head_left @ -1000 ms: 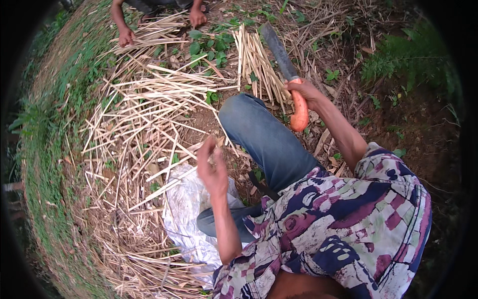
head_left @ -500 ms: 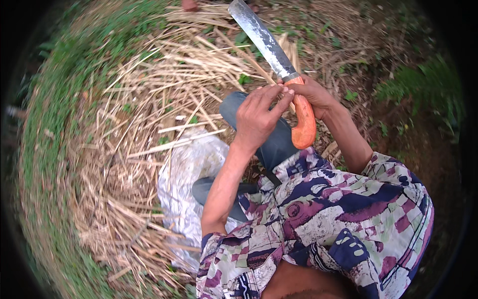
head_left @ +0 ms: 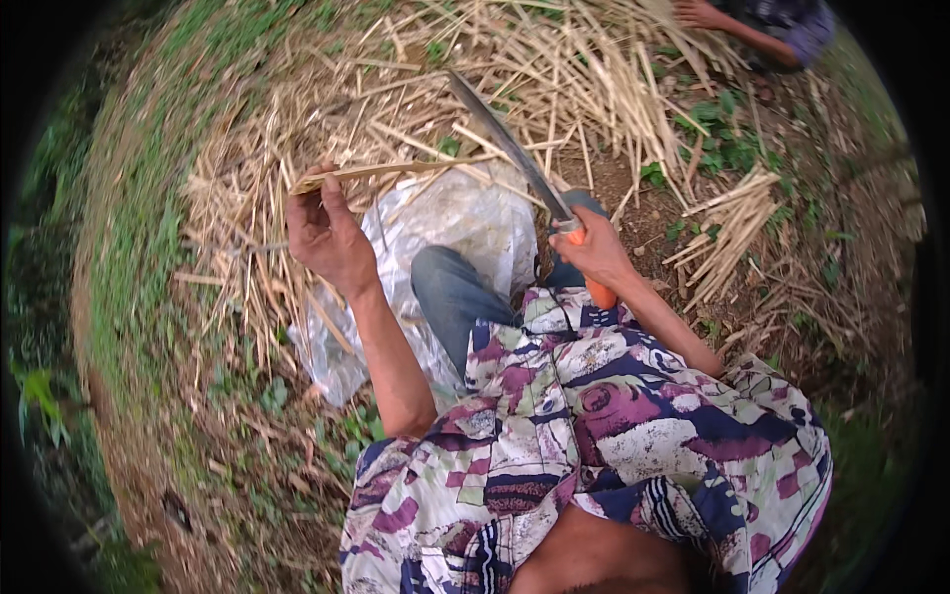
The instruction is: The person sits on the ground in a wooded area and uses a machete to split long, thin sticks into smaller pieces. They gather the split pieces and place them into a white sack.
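Observation:
My right hand (head_left: 597,249) is closed round the orange wooden handle of a machete (head_left: 507,146). The long dark blade points away from me and leans up to the left, over the plastic sheet. Off to the left, my left hand (head_left: 334,243) pinches a thin, pale split stick (head_left: 396,169) between thumb and fingers. That stick reaches rightward toward the blade; from here I cannot tell whether they touch.
Beside my knees a whitish plastic sheet (head_left: 450,203) lies on the ground. Many pale split sticks (head_left: 604,84) are strewn beyond it, with a small bundle (head_left: 730,233) at the right. At the far right, another person's hand (head_left: 701,14) is by the sticks.
My hands have come apart from being together at the machete's handle. The left has moved left and now holds a split stick. The view has shifted, bringing in the other person's arm.

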Demonstrator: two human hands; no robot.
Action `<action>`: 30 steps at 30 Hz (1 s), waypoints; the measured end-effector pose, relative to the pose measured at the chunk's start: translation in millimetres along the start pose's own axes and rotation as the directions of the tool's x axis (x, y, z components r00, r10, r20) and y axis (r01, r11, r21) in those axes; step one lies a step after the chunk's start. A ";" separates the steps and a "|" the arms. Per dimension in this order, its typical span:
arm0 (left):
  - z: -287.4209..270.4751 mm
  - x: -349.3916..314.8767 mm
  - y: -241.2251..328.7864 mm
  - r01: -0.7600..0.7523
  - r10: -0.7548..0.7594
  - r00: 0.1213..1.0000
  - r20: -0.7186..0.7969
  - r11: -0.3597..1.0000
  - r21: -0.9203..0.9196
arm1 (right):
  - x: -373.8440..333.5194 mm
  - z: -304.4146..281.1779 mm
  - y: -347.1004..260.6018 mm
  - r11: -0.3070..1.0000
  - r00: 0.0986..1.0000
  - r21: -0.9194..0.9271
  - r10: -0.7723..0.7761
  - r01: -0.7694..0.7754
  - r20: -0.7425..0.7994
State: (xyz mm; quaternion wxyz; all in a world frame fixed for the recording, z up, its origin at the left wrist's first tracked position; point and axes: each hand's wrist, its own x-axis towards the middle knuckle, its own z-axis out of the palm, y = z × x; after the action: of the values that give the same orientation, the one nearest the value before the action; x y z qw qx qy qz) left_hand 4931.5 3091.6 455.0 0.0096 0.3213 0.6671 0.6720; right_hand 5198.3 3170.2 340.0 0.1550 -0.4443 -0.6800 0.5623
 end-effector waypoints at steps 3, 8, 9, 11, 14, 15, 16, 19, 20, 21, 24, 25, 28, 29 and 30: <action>-19.8 -24.4 -21.5 0.017 -0.018 1.000 0.017 0.996 0.090 | -1.6 19.4 -12.1 0.978 0.987 -0.156 -0.125 0.140 0.099; -5.5 -43.9 -6.5 0.025 -0.027 1.000 0.009 0.990 0.140 | 8.2 27.4 -33.6 0.970 0.925 -0.087 -0.187 0.228 0.332; -11.8 -42.2 -7.0 -0.001 -0.006 0.999 0.044 0.989 0.147 | 7.8 40.6 -36.4 0.959 0.928 -0.105 -0.221 0.262 0.300; -25.2 -38.1 -10.6 -0.036 0.025 0.998 0.060 0.984 0.176 | 9.4 67.6 -34.7 0.935 0.929 -0.143 -0.287 0.325 0.233; -28.8 -42.6 -17.5 -0.041 0.031 0.998 0.053 0.978 0.206 | 23.9 73.5 -10.3 0.939 0.933 -0.191 -0.229 0.287 0.279; -31.4 -42.7 -18.0 -0.041 0.031 0.998 0.049 0.976 0.214 | 23.3 70.8 -14.6 0.926 0.921 -0.197 -0.258 0.322 0.292; -33.5 -43.3 -18.7 -0.039 0.030 0.999 0.044 0.974 0.221 | 21.9 67.2 -20.7 0.912 0.908 -0.202 -0.287 0.356 0.306; -32.9 -43.6 -17.1 -0.061 0.046 0.995 0.088 0.983 0.172 | 20.8 67.7 -21.8 0.912 0.906 -0.202 -0.287 0.358 0.310; -32.6 -44.1 -17.3 -0.075 0.060 0.993 0.102 0.986 0.149 | 20.8 68.5 -20.1 0.918 0.912 -0.200 -0.274 0.343 0.306; -32.5 -42.2 -16.9 -0.054 0.042 0.996 0.078 0.986 0.157 | 22.9 67.8 -19.5 0.916 0.913 -0.217 -0.263 0.337 0.311; -43.9 -50.3 -17.6 -0.083 0.058 0.991 0.118 0.973 0.217 | 22.7 63.8 -21.5 0.900 0.903 -0.232 -0.290 0.370 0.316; -40.6 -52.0 -18.7 -0.071 0.056 0.995 0.085 0.980 0.187 | 17.9 61.5 -26.1 0.886 0.888 -0.214 -0.337 0.411 0.311; -31.1 -47.0 -12.9 -0.035 0.020 0.997 0.080 0.981 0.191 | 25.3 64.0 -9.8 0.898 0.901 -0.242 -0.279 0.367 0.334; -31.6 -50.7 -11.6 0.001 -0.019 0.996 0.085 0.979 0.204 | 28.7 62.5 -1.6 0.903 0.914 -0.287 -0.215 0.321 0.345; -32.3 -48.8 -12.6 -0.020 0.002 0.996 0.086 0.978 0.209 | 36.5 62.7 1.4 0.902 0.926 -0.327 -0.166 0.281 0.338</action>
State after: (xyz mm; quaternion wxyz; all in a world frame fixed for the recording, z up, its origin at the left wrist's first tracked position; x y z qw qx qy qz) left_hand 4950.7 3042.7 426.4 0.0005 0.3528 0.7312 0.5838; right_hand 5134.0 3159.2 308.1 0.0269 -0.2921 -0.8361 0.4636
